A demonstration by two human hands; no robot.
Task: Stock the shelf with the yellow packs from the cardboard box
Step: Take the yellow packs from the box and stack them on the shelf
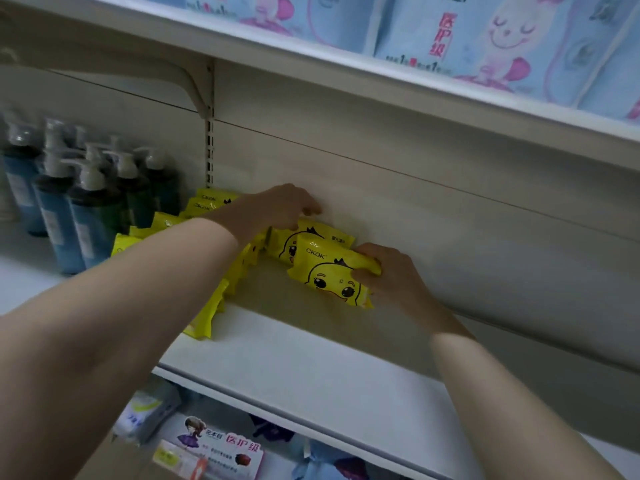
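Observation:
Two yellow packs with a duck face stand at the back of the white shelf [311, 362]. My right hand [391, 275] grips the front yellow pack [329, 275] by its right end, thumb across the face. A second yellow pack [304, 237] leans behind it against the back panel. My left hand [280, 206] reaches over this pack with curled fingers on its top edge. A row of several more yellow packs [207, 306] stands on edge to the left, partly hidden by my left forearm. The cardboard box is out of view.
Dark blue pump bottles [79, 209] stand on the shelf to the left of the packs. Light blue packages [467, 32] fill the shelf above. Assorted packages [214, 448] lie on the shelf below. The shelf surface to the right of the packs is bare.

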